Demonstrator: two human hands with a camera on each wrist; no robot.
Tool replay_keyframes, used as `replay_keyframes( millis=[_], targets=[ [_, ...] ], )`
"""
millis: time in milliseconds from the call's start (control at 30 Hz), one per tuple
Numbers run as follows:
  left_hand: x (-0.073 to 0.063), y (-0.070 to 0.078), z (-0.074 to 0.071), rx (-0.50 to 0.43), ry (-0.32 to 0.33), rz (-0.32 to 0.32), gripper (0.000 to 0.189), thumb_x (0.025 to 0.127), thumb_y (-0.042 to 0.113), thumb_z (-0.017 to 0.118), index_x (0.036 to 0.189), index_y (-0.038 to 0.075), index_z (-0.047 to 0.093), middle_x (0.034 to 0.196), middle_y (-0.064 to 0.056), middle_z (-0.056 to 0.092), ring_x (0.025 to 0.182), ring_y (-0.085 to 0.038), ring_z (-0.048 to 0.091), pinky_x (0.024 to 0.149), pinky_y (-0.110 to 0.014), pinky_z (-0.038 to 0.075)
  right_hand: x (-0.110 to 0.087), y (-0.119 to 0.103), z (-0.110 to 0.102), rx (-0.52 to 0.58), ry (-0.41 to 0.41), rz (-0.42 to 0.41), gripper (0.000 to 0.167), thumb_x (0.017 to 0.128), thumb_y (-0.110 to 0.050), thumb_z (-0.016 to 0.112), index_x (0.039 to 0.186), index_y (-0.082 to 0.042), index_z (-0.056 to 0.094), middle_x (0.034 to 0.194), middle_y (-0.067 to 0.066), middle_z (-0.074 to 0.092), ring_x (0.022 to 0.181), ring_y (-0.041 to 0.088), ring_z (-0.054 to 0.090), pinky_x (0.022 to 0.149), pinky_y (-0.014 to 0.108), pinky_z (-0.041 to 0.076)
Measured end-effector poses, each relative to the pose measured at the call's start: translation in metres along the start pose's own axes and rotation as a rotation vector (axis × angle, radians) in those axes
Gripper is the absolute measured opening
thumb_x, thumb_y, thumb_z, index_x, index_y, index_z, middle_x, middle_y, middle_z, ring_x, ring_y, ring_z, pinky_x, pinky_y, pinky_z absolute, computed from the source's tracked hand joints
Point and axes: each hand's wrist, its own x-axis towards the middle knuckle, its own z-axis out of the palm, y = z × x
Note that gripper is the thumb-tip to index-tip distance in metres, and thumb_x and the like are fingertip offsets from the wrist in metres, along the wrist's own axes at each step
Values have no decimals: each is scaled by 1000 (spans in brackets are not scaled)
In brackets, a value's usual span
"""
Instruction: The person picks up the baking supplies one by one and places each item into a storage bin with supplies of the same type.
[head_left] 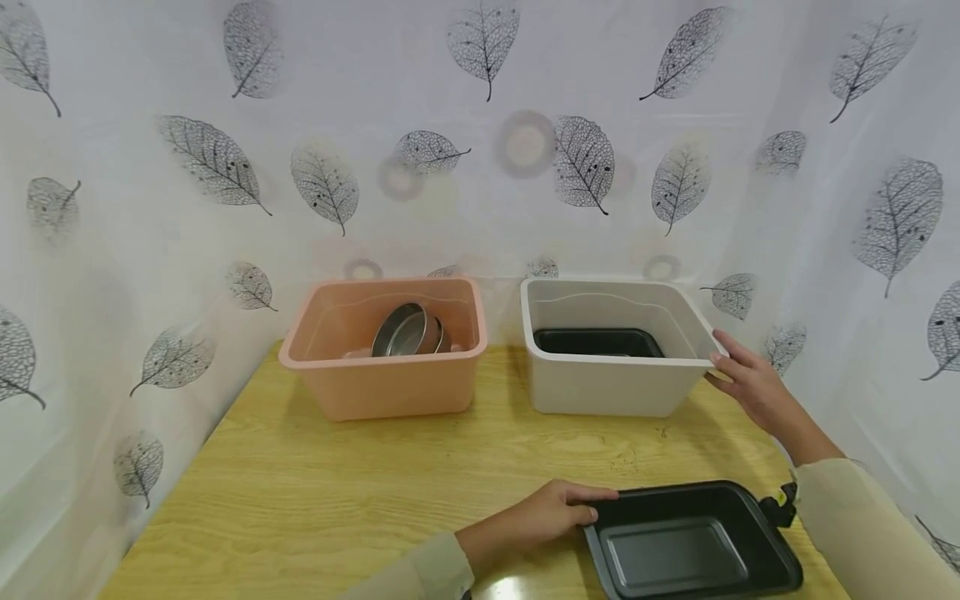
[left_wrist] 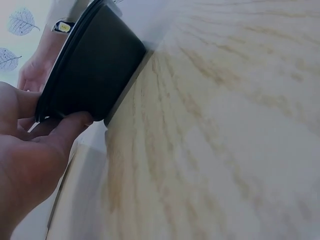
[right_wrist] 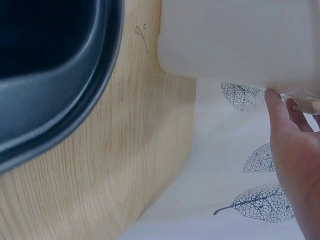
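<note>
At the near right of the table, a black rectangular baking pan has its far left corner pinched by my left hand, thumb and fingers around the rim. The left wrist view shows the outer side of this pan close to the wood, with the fingers at its edge. My right hand grips the right rim of the white bin, at its near corner. Inside that bin lies another black pan. From the right wrist, the hand shows at the bin's edge.
A peach-coloured bin stands left of the white one, with round metal pans tilted inside it. Both bins sit at the back of the wooden table, before a leaf-patterned curtain.
</note>
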Motion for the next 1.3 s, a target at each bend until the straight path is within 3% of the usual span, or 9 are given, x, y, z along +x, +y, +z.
replay_keyframes(
  millis=[33,167,267,400,500,633,833,1067,1300],
  targets=[
    [0,-1,0,-20,10,0,40,100,7,58,135,23,67,139,8,61,66,-3,47,68,-18,45,0,0,0,2,1,1,71,109,-18,44,162,-10,-3,168,16,-15,109,-18,54,90,13,52],
    [1,-2,-3,-98,21,-10,39,100,3,56,135,17,67,141,1,61,96,-6,61,73,-21,53,1,1,-1,-5,5,2,70,109,-18,44,162,-10,-2,168,16,-15,109,-18,54,91,14,52],
    [1,-1,-7,-107,20,-9,39,100,3,55,135,16,67,142,-1,60,108,-10,63,77,-23,56,1,1,-1,-9,2,3,70,109,-18,44,162,-10,-2,168,17,-15,109,-18,53,91,14,52],
    [0,1,-13,-76,31,-7,39,100,3,56,133,18,68,140,2,61,106,-5,60,77,-21,53,1,0,-1,-9,1,5,70,109,-18,44,162,-10,-3,168,17,-16,109,-18,53,91,14,52],
    [-1,3,-18,-43,39,-9,39,99,3,56,132,21,70,137,5,63,87,-3,56,70,-19,47,0,0,-1,-19,5,12,71,109,-19,44,162,-11,-2,168,16,-15,110,-18,53,90,13,52],
    [-4,6,-26,-69,37,-18,40,99,2,55,133,19,69,139,3,63,78,-5,54,66,-21,46,0,0,-1,-33,7,16,71,109,-20,44,162,-11,-3,168,17,-15,111,-17,51,90,12,52],
    [-7,11,-37,-104,43,-16,40,98,0,55,133,15,68,140,-1,61,82,-6,58,65,-23,49,0,0,-1,-28,5,19,71,109,-20,44,162,-11,-3,168,18,-15,112,-16,52,90,13,52],
    [-8,21,-51,-145,44,-10,39,99,-1,53,133,13,68,144,-7,58,82,-10,57,65,-24,50,0,0,-2,-60,15,29,71,109,-22,45,162,-14,-1,168,16,-14,125,-10,47,90,12,52],
    [-7,32,-67,-150,50,-12,39,101,0,52,136,11,65,148,-9,55,90,-10,61,71,-25,55,2,-1,-1,-48,-4,15,70,110,-20,43,162,-12,-2,170,9,-11,112,-17,52,89,12,52]
  ],
)
